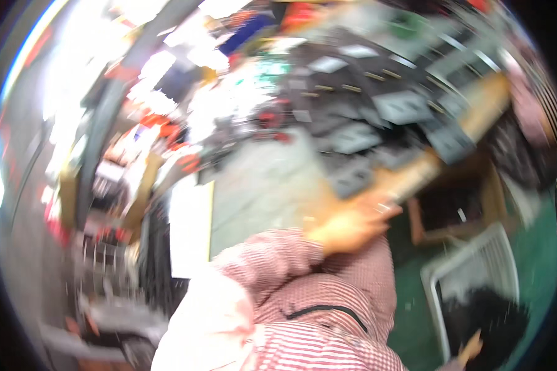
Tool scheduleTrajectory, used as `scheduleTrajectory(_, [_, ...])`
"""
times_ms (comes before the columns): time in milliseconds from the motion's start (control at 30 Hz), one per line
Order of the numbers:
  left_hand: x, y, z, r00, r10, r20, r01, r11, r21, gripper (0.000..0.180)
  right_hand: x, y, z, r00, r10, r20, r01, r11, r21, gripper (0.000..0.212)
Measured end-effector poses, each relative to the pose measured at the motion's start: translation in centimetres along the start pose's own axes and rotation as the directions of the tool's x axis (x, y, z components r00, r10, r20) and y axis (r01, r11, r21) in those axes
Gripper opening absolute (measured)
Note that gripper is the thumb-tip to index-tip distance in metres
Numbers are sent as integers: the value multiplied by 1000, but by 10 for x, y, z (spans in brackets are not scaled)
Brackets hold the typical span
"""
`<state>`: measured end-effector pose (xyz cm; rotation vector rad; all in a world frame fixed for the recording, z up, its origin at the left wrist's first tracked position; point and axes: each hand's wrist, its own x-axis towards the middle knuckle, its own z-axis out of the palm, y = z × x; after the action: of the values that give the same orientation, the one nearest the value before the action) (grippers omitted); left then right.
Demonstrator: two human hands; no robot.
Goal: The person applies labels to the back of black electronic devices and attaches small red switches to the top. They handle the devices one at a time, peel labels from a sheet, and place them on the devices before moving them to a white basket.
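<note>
Motion blurs the whole view. My left hand is by the table's near edge, just below a grey flat piece with dark slots. Its fingers stretch to the right, and nothing shows in them. At the lower right, my right hand reaches down to a black heap in a white plastic basket. Only part of that hand shows, and its grip on the black stuff cannot be made out. More grey slotted pieces lie on dark flat items across the table.
The table has a grey-green top and a wooden edge. An open cardboard box with dark contents stands below the table's right side. Another person's pink sleeve is at the far right. A wire rack stands at the left.
</note>
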<state>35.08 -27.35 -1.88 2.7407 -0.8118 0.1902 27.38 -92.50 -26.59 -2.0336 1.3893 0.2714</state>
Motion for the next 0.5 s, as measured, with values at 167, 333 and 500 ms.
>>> scheduleTrajectory(167, [-20, 19, -4, 997, -20, 74, 10, 991, 134, 30, -7, -11, 34, 988, -146, -53, 155, 947, 281, 73])
scheduleTrajectory(333, [-31, 20, 1, 995, 7, -101, 10, 987, 163, 29, -74, -88, 89, 948, -308, 78, 296, 945, 137, 72])
scheduleTrajectory(500, [-68, 44, 0, 976, -154, -155, 137, 984, -112, 47, -118, -142, 132, 868, -459, 189, 454, 888, 68, 71])
